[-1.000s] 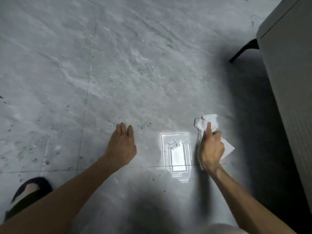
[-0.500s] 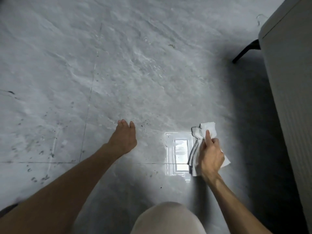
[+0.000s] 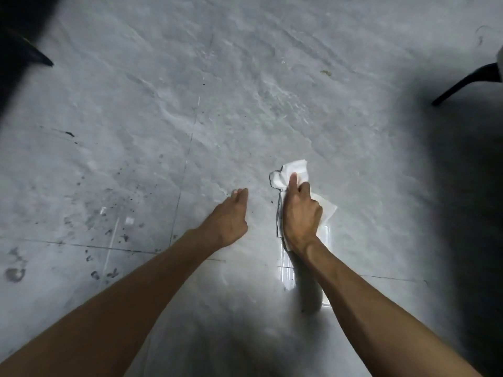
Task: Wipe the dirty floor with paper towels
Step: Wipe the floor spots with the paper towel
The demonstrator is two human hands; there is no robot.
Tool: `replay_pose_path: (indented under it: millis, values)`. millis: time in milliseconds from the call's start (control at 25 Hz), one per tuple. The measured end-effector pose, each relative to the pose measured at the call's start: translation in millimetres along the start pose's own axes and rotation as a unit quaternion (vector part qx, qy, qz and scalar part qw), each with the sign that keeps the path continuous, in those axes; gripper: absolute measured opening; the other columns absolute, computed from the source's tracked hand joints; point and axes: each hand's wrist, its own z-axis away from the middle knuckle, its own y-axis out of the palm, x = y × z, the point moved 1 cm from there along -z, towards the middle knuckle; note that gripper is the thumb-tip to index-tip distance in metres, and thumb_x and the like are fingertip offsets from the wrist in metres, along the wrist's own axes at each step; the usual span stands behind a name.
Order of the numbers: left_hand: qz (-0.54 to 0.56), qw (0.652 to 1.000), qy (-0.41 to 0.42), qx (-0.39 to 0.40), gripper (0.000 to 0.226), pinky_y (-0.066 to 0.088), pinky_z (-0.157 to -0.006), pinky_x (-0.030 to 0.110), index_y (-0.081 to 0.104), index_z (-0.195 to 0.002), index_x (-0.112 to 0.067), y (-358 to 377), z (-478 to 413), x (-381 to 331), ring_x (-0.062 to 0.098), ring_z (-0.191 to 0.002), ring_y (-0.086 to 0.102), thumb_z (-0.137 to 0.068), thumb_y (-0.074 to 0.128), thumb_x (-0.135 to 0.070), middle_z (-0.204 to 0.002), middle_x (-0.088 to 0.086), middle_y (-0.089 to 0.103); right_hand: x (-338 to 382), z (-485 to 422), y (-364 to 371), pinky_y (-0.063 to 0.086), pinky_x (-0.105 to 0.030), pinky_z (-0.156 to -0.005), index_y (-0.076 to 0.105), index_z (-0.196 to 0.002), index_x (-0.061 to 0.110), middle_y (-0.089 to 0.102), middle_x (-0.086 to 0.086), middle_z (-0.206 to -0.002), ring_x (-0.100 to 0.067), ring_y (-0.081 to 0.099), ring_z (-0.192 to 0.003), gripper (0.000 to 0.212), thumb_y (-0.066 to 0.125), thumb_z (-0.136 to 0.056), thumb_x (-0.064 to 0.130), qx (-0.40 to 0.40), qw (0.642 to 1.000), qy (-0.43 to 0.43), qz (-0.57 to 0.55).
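A grey stone-look tiled floor (image 3: 245, 91) fills the view. My right hand (image 3: 300, 216) grips a crumpled white paper towel (image 3: 295, 171) and presses it onto the floor, with the towel sticking out ahead of the thumb and to the right of the knuckles. My left hand (image 3: 230, 217) lies just left of it with straight fingers resting on the floor, holding nothing. Dark specks and smudges (image 3: 109, 221) dot the tiles to the left of the left hand. A few small specks (image 3: 272, 202) lie between the two hands.
A black furniture leg (image 3: 468, 83) slants down at the upper right, with deep shadow below it. Another dark object (image 3: 24, 55) sits in the upper left corner. A bright light reflection (image 3: 285, 273) glares on the tile under my right forearm.
My right hand has slid the towel to the left, over the bright reflection and closer to my left hand. The view has shifted left, so the grey cabinet at the right is out of frame.
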Motion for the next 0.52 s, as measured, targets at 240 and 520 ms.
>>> replay_pose_path:
  millis: [240, 520]
  values:
    - [-0.108, 0.99, -0.034, -0.082, 0.063, 0.014, -0.119, 0.034, 0.013, -0.15, 0.001, 5.7, 23.1, 51.9, 0.03, -0.145, 0.017, -0.094, 0.039, -0.014, -0.156, 0.021, 0.017, -6.9, -0.3, -3.0, 0.029, -0.031, -0.047, 0.048, -0.139, 0.014, 0.057, -0.016, -0.099, -0.039, 0.058, -0.054, 0.053, 0.058, -0.087, 0.011, 0.038, 0.988, -0.152, -0.011]
    - [-0.175, 0.983, -0.004, -0.063, 0.065, 0.009, -0.119, 0.034, 0.013, -0.148, 0.005, 7.2, 14.2, 63.9, 0.033, -0.146, 0.013, -0.092, 0.037, -0.015, -0.156, 0.028, 0.01, -50.9, 14.3, -4.8, 0.042, -0.039, -0.064, 0.029, -0.149, 0.025, 0.051, -0.016, -0.116, -0.04, 0.061, -0.077, 0.059, 0.049, -0.095, 0.015, 0.034, 0.997, -0.047, 0.059]
